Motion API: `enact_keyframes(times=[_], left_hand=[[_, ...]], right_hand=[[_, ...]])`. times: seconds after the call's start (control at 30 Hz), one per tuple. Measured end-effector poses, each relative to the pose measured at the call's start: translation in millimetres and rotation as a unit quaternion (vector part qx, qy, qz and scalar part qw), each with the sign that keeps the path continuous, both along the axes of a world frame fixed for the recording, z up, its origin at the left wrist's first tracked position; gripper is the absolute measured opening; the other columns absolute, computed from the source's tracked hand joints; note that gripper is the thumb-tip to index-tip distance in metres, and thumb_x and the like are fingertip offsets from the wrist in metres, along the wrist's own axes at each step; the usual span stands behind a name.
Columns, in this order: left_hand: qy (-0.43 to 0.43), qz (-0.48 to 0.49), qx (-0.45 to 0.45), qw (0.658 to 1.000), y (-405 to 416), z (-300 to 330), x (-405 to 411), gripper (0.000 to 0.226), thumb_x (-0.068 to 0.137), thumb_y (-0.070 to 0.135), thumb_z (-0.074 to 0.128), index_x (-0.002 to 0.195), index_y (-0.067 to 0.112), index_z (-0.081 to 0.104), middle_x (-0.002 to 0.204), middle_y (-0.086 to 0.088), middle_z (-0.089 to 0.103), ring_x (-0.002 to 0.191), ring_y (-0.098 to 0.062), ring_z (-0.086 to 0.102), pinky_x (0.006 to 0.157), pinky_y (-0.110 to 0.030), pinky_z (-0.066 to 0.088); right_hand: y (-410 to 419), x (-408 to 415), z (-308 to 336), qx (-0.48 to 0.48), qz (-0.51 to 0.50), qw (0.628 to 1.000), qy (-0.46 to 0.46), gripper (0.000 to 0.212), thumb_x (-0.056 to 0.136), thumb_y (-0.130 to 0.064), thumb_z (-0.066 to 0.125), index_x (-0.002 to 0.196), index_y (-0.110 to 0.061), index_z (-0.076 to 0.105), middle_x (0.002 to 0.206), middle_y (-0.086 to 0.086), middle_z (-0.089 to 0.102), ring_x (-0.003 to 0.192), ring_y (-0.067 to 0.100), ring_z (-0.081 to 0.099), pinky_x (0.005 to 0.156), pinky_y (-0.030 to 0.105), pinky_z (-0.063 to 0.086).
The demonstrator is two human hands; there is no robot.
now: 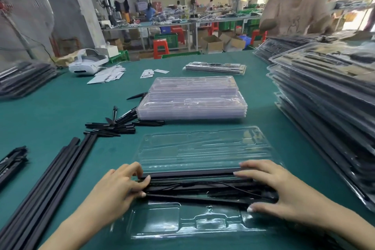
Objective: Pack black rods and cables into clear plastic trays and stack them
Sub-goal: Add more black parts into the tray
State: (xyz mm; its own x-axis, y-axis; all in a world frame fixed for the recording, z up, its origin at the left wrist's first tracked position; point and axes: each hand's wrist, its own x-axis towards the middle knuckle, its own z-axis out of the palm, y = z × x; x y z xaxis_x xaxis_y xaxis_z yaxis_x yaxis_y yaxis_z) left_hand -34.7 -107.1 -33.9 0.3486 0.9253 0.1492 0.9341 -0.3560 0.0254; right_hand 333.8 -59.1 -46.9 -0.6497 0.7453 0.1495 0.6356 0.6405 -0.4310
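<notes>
A clear plastic tray (182,223) lies open on the green table in front of me, its lid (203,148) folded back. Black rods (192,175) and a thin black cable (223,184) lie in the tray's channels. My left hand (119,186) presses its fingertips on the left ends of the rods. At the right ends my right hand (272,186) lies flat with straight fingers on them.
Empty clear trays (192,103) are stacked behind the open one. Loose black rods (46,176) and short black pens (115,126) lie at left. Tall stacks of packed trays (328,107) fill the right side. A person (294,6) stands across the table.
</notes>
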Motion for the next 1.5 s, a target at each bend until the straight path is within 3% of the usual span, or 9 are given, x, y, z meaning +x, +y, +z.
enact_keyframes(times=[0.1,0.23,0.53,0.73,0.87,1.03,1.2,1.4,1.5], left_hand=[[-0.007,-0.021,0.014,1.000,0.5,-2.5,-1.9,0.036,0.056,0.021,0.093,0.087,0.030,0.077,0.078,0.016,0.060,0.072,-0.001,0.046,0.059,-0.014,0.040],[-0.008,-0.031,0.032,0.999,2.3,-10.1,-4.4,0.043,0.049,0.021,0.095,0.087,0.029,0.078,0.064,0.017,0.054,0.066,0.000,0.044,0.060,-0.015,0.033],[-0.089,0.050,-0.030,0.994,3.3,-11.5,-4.0,0.056,0.088,0.033,0.066,0.131,0.055,0.037,0.082,0.027,0.041,0.081,0.003,0.038,0.073,-0.015,0.033],[0.006,-0.023,0.018,1.000,2.9,-10.4,-1.8,0.061,0.044,0.027,0.096,0.099,0.043,0.072,0.069,0.022,0.047,0.073,-0.001,0.037,0.052,-0.014,0.041],[-0.033,0.006,-0.037,0.999,5.6,-4.3,-6.3,0.037,0.094,0.048,0.050,0.126,0.064,0.039,0.103,0.030,0.033,0.097,0.009,0.035,0.089,-0.018,0.031],[-0.075,0.010,-0.015,0.997,0.6,-2.0,28.9,0.054,0.088,0.053,0.026,0.131,0.037,0.055,0.134,0.010,0.049,0.120,-0.005,0.040,0.093,-0.023,0.030],[-0.064,-0.037,-0.087,0.994,6.8,-27.2,64.7,0.064,0.083,0.068,-0.008,0.139,0.044,-0.028,0.144,0.034,-0.031,0.134,0.009,-0.032,0.113,-0.026,-0.021],[-0.065,-0.027,-0.133,0.989,12.0,-42.8,58.6,0.055,0.090,0.062,0.005,0.138,0.053,-0.020,0.145,0.034,-0.029,0.133,0.010,-0.031,0.111,-0.027,-0.025],[-0.065,-0.013,-0.128,0.990,10.2,-42.0,60.9,0.052,0.094,0.057,0.011,0.137,0.058,-0.018,0.145,0.037,-0.025,0.133,0.011,-0.031,0.111,-0.030,-0.025]], right_hand=[[-0.5,-5.5,2.1,0.010,0.021,0.996,-0.084,0.060,0.072,-0.079,0.050,0.127,-0.056,0.045,0.129,-0.045,0.032,0.120,-0.022,0.030,0.107,0.014,0.027],[0.0,-11.8,3.5,0.168,0.011,0.980,-0.105,0.050,0.077,-0.073,0.048,0.109,-0.041,0.069,0.116,-0.023,0.061,0.101,0.002,0.060,0.082,0.025,0.050],[3.3,-12.5,-1.8,0.212,-0.006,0.965,-0.153,0.055,0.082,-0.075,0.038,0.106,-0.036,0.070,0.105,-0.018,0.059,0.091,0.005,0.059,0.073,0.025,0.051],[-2.3,-16.6,-2.5,0.177,0.015,0.978,-0.111,0.053,0.089,-0.065,0.036,0.115,-0.034,0.069,0.108,-0.020,0.064,0.094,-0.001,0.060,0.083,0.021,0.049],[-5.6,-18.4,-3.8,0.183,0.013,0.976,-0.118,0.055,0.090,-0.063,0.032,0.114,-0.032,0.070,0.107,-0.019,0.066,0.094,-0.001,0.061,0.084,0.019,0.049],[-4.7,-15.1,-3.9,0.170,0.002,0.977,-0.126,0.054,0.093,-0.064,0.026,0.117,-0.039,0.067,0.112,-0.023,0.064,0.098,-0.005,0.058,0.087,0.019,0.048],[-5.5,-14.5,-7.6,0.198,-0.001,0.979,-0.042,0.026,0.089,-0.042,0.052,0.105,-0.038,0.072,0.100,-0.020,0.064,0.086,-0.001,0.057,0.082,0.022,0.038],[-7.7,0.7,10.0,-0.159,-0.120,0.969,0.143,0.007,0.088,-0.019,0.068,0.090,-0.026,0.069,0.060,-0.001,0.064,0.051,0.008,0.055,0.055,0.027,0.049],[-12.7,6.3,12.4,-0.504,-0.105,0.819,0.253,0.029,0.081,-0.027,0.075,0.097,-0.006,0.063,0.059,0.003,0.051,0.051,0.013,0.046,0.051,0.024,0.042]])
